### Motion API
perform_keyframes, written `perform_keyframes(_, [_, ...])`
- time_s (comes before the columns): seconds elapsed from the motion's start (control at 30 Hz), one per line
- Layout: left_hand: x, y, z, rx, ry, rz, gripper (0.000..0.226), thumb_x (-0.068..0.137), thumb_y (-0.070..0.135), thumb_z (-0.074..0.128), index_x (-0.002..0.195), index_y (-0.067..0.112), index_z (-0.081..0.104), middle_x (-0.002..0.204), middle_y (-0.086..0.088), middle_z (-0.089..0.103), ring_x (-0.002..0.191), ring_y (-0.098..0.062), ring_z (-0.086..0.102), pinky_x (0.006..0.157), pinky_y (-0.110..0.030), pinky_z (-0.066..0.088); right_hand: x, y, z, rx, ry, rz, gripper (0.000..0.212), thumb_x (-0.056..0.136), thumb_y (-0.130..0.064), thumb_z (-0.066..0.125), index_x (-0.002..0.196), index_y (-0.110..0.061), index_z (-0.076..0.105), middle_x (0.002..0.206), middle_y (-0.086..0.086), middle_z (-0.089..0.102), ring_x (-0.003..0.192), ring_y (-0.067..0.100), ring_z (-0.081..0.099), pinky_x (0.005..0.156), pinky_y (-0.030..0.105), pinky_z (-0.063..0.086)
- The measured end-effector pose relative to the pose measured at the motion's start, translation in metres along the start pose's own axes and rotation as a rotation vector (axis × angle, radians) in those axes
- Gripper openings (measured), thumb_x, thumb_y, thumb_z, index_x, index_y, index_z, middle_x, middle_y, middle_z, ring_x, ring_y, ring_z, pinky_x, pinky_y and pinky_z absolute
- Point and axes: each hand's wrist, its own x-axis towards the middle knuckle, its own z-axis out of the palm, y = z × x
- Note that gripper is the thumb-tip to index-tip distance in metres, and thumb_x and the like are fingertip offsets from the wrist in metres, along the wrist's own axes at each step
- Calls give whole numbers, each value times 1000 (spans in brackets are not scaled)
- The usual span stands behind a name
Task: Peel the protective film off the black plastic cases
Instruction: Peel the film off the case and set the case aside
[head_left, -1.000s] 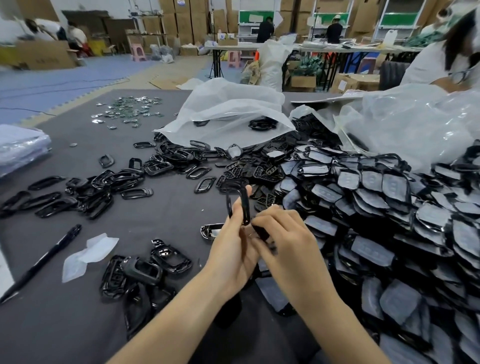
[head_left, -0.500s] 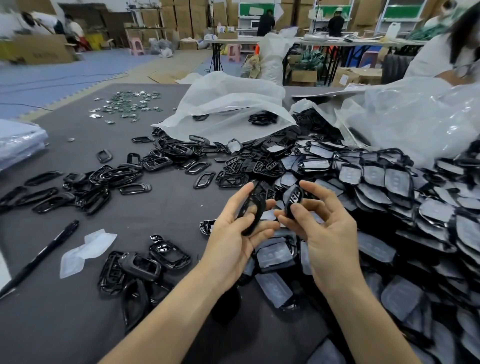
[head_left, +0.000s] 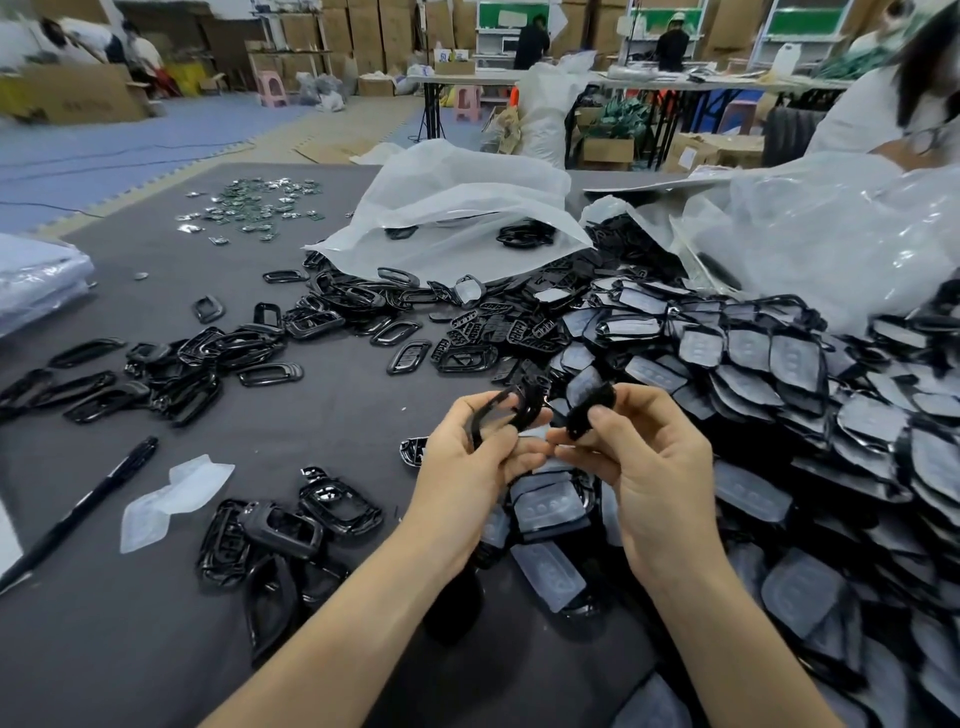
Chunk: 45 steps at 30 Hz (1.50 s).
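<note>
The left hand (head_left: 467, 462) holds a glossy black plastic frame-shaped case (head_left: 501, 410) above the dark grey cloth-covered counter (head_left: 322, 447), its fingers curled round the frame's near side. Just to its right, the right hand (head_left: 652, 467) pinches a smaller black plastic case piece (head_left: 589, 410) between thumb and forefinger, with the other fingers loosely bent below. The two pieces are close together but apart.

Beneath the hands and spreading to the right edge of the scene lies a large heap of black cases covered in cloudy protective film (head_left: 779, 374). To the near left of the hands sits a small cluster of bare glossy black cases (head_left: 291, 525). Further left, a crumpled piece of clear film (head_left: 171, 499) and a black pen (head_left: 83, 514) lie on the counter. Towards the far left, loose black plastic frames (head_left: 218, 353) are scattered, and beyond them a white plastic bag (head_left: 457, 208) lies open, with a few black pieces inside its mouth.
</note>
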Motion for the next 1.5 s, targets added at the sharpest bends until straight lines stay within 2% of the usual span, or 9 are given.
perform_keyframes(0.17, [-1, 2, 0, 208, -28, 93, 30, 95, -6, 50, 116, 15, 54, 70, -2, 71, 64, -14, 71, 60, -19, 56, 0, 0, -1, -65, -18, -29, 15, 91, 4, 56, 93, -8, 65, 68, 3, 65, 63, 26, 70, 55, 30, 56])
perform_keyframes(0.4, [-4, 0, 1, 309, -96, 129, 24, 94, -7, 53, 104, 14, 59, 80, -2, 75, 76, -22, 75, 66, -22, 57, -4, 3, 3, -336, -59, -220, 22, 87, 6, 62, 85, -16, 65, 77, -3, 70, 66, 3, 66, 59, 14, 52])
perform_keyframes(0.53, [1, -2, -4, 440, -27, 274, 30, 89, -6, 61, 83, 22, 66, 85, 7, 74, 83, -16, 74, 75, -24, 56, 1, 6, -1, -404, -54, -231, 27, 85, 5, 64, 80, -21, 64, 76, -7, 70, 69, 5, 66, 64, 14, 51])
perform_keyframes(0.67, [-4, 0, -4, 632, -18, 488, 29, 92, -2, 59, 94, 24, 71, 105, 10, 74, 97, -8, 70, 86, -26, 56, 3, 9, -4, -434, -45, -253, 24, 85, 4, 65, 83, -20, 67, 83, -3, 72, 81, 13, 69, 74, 26, 55])
perform_keyframes(0.87, [-11, 4, -2, 931, -9, 955, 45, 82, -14, 48, 120, 5, 63, 142, -4, 51, 114, 3, 58, 76, -7, 47, -5, 7, -4, -688, 78, -884, 6, 84, 5, 63, 82, -1, 65, 98, 2, 64, 93, 10, 63, 76, 19, 52])
perform_keyframes(0.97, [-14, 5, 0, 925, 1, 959, 45, 82, -4, 47, 124, 11, 58, 146, -3, 47, 116, -3, 59, 75, -6, 45, -7, 7, -2, -696, 113, -949, 8, 83, 8, 63, 79, 2, 63, 98, 4, 62, 91, 10, 62, 76, 16, 51])
perform_keyframes(1.13, [-15, 2, 2, 880, 46, 859, 40, 74, -16, 54, 104, 11, 56, 143, 1, 48, 66, 20, 51, 54, 1, 30, -8, 5, -2, -690, 156, -985, 8, 81, 11, 64, 76, 5, 62, 97, 7, 63, 93, 10, 62, 81, 16, 50])
perform_keyframes(1.3, [-13, -1, -1, 841, 86, 753, 42, 77, -10, 49, 96, 27, 45, 141, 10, 50, 49, 2, 45, 50, -6, 30, -9, 6, -1, -551, 140, -914, 13, 87, 1, 63, 85, -11, 59, 99, 0, 64, 86, 17, 67, 68, 30, 56])
perform_keyframes(1.5, [-11, -2, -1, 646, 85, 614, 32, 93, -6, 51, 100, 25, 52, 114, 19, 69, 101, 0, 67, 80, -23, 57, -11, 4, 3, -502, 57, -797, 21, 84, -1, 63, 86, -21, 58, 97, -12, 64, 72, 16, 65, 58, 34, 54])
